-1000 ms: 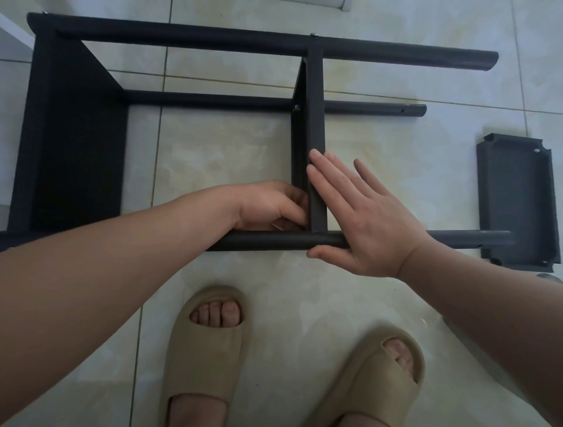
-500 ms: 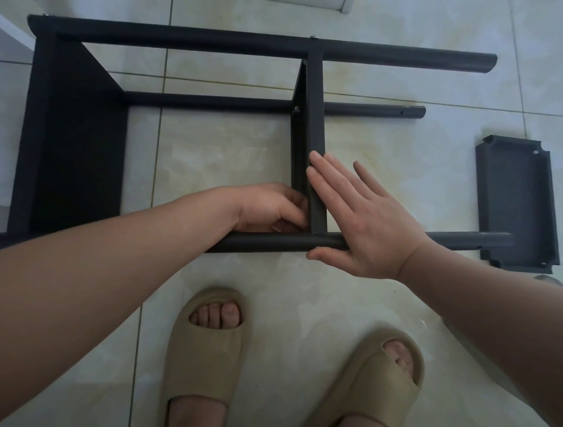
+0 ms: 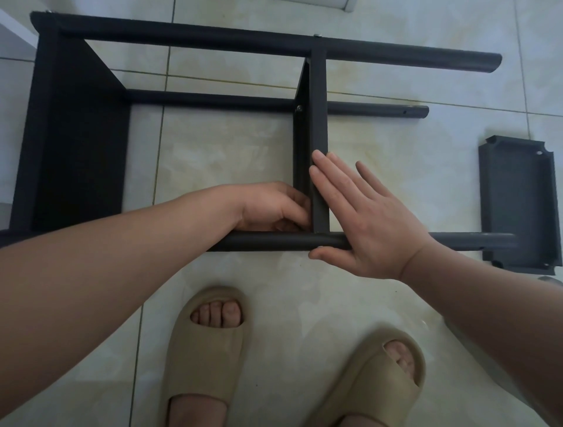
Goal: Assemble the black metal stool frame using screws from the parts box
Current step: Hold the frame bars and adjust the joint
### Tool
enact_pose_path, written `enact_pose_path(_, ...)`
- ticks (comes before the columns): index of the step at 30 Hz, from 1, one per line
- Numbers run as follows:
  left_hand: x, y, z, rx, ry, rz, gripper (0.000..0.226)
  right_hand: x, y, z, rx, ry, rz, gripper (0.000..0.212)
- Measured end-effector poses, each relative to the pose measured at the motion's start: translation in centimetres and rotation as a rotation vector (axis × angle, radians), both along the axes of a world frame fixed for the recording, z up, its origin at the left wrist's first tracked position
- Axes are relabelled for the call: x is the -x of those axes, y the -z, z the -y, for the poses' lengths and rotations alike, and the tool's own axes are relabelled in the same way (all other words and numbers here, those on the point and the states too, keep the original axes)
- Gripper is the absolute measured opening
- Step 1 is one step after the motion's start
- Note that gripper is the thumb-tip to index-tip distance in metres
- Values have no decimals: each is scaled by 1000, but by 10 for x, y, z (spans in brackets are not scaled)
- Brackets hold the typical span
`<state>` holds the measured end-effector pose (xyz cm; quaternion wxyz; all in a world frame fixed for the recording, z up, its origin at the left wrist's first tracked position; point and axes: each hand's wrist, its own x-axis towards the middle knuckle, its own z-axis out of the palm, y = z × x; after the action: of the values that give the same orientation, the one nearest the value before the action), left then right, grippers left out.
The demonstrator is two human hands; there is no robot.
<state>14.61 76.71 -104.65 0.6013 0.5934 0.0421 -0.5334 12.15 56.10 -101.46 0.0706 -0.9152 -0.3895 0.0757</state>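
Observation:
The black metal stool frame (image 3: 182, 39) lies on its side on the tiled floor, its legs pointing right. A flat black cross panel (image 3: 318, 122) spans the gap between the far leg and the near leg (image 3: 268, 241). My left hand (image 3: 271, 207) is tucked into the corner where the panel meets the near leg, fingers curled; whatever it holds is hidden. My right hand (image 3: 362, 219) lies flat with straight fingers against the panel's right side, thumb under the near leg. A screw head (image 3: 299, 108) shows on the panel at the middle leg.
A loose black metal panel (image 3: 518, 204) with raised edges lies on the floor at the right, by the near leg's tip. My two feet in beige slides (image 3: 207, 350) stand just below the frame. A white object's corner (image 3: 344, 3) shows at the top.

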Motion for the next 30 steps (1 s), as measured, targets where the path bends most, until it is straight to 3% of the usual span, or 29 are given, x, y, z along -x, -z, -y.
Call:
enact_pose_path(6,-1,-1,1,69,-12,-39,19,0,1,0,-2,-1,3,101)
enact_pose_path(10,1,-1,2,-28,34,66,13,0,1,0,-4,1,-4,101)
enact_pose_path(13,1,1,2,-59,3,63,23,0,0,0,-6,-1,0,101)
enact_pose_path(20,0,0,2,44,-20,-11,16,0,-1,0,1,1,-2,101)
enact_pose_path(25,-1,2,2,-71,55,95,24,0,-1,-1,-4,3,-2,101)
enact_pose_path(30,-1,1,2,-52,11,52,10,1,0,-1,-8,3,3,101)
